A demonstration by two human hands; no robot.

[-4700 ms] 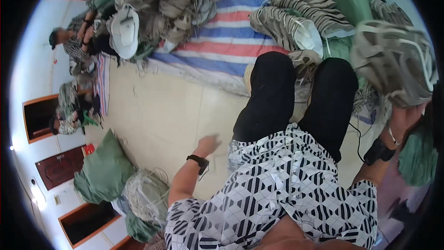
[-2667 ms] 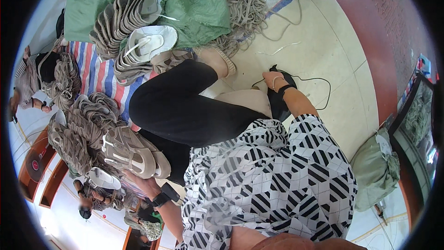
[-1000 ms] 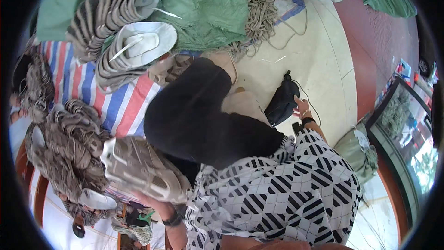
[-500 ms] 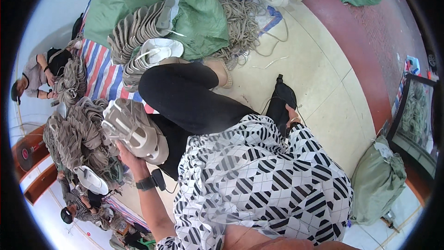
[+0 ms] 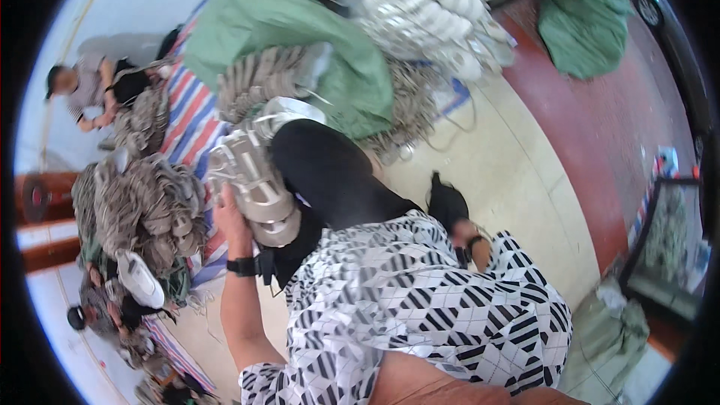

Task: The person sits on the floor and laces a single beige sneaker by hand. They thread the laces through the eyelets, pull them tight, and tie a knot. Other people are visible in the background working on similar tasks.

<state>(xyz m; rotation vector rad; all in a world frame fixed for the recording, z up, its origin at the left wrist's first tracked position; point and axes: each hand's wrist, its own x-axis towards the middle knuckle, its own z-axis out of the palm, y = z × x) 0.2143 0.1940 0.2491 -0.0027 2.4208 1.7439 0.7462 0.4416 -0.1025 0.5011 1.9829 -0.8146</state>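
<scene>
Left hand (image 5: 231, 219) pressed against the side of a stack of shoe soles (image 5: 251, 184), fingers spread round it and gripping; black wristwatch (image 5: 241, 265) on that wrist. Stack resting against the black trouser leg (image 5: 330, 180), on the person's left, leaning slightly, pale grey and ribbed. Right hand (image 5: 463, 231) low beside the right hip, closed round the lower end of a black shoe (image 5: 446, 202) standing on the cream floor (image 5: 487, 165); exact finger position hard to tell, partly hidden by the patterned black-and-white shirt (image 5: 420, 307).

Further heap of soles (image 5: 139, 210) just left of the held stack, lying on a striped red-and-blue mat (image 5: 191, 124). One white sole (image 5: 140, 279) at the near edge of that heap. Green sack (image 5: 300, 37) ahead, with another row of soles (image 5: 259, 79) lying on it, and a pale pile (image 5: 427, 11) beyond. Tangle of grey cord (image 5: 420, 105) between sack and floor. Second green sack (image 5: 581, 19) on the red floor strip, far right. Another person (image 5: 97, 86) seated at far left, well apart.
</scene>
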